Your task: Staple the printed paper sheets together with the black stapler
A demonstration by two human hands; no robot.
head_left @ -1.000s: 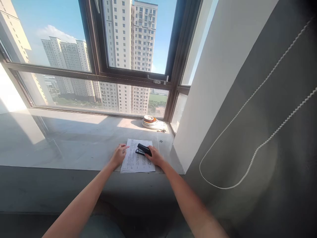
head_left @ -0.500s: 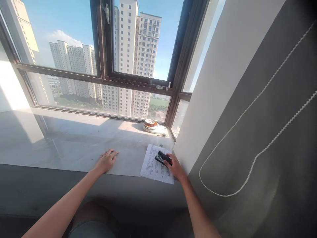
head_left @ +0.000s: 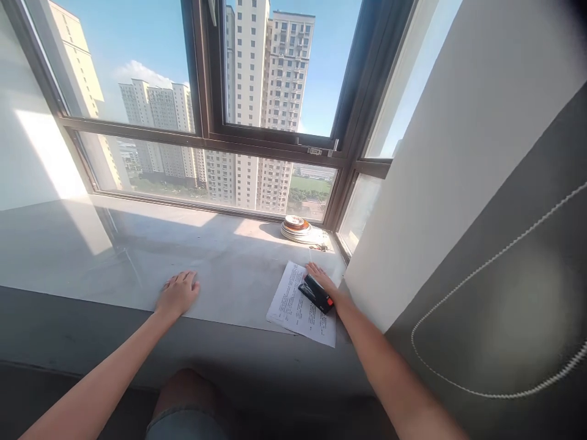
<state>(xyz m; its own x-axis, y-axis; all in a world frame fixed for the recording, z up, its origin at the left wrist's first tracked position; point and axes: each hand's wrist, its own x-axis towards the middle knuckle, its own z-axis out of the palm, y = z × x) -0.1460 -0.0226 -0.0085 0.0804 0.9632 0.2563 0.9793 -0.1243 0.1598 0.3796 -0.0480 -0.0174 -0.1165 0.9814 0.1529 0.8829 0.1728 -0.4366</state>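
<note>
Printed paper (head_left: 287,305) lies at the right end of the windowsill, its near corner hanging over the front edge. On top of it rests a black stapler (head_left: 316,294) with a red patch at its near end. My right hand (head_left: 322,278) is just beyond and beside the stapler, open, fingers stretched toward the window over the paper's far edge; its wrist passes close to the stapler's red end. Further left, my left hand (head_left: 178,292) rests palm down on the sill (head_left: 229,287), open and holding nothing.
A stack of plates (head_left: 297,229) stands in the far right corner by the window frame (head_left: 275,142), with small dark bits (head_left: 318,247) beside it. A wall (head_left: 389,244) closes off the right side, where a white bead chain (head_left: 458,382) hangs in a loop.
My right hand has let go of the stapler and reached past it, leaving it on the paper. My left hand has shifted left along the sill. The view has turned somewhat.
</note>
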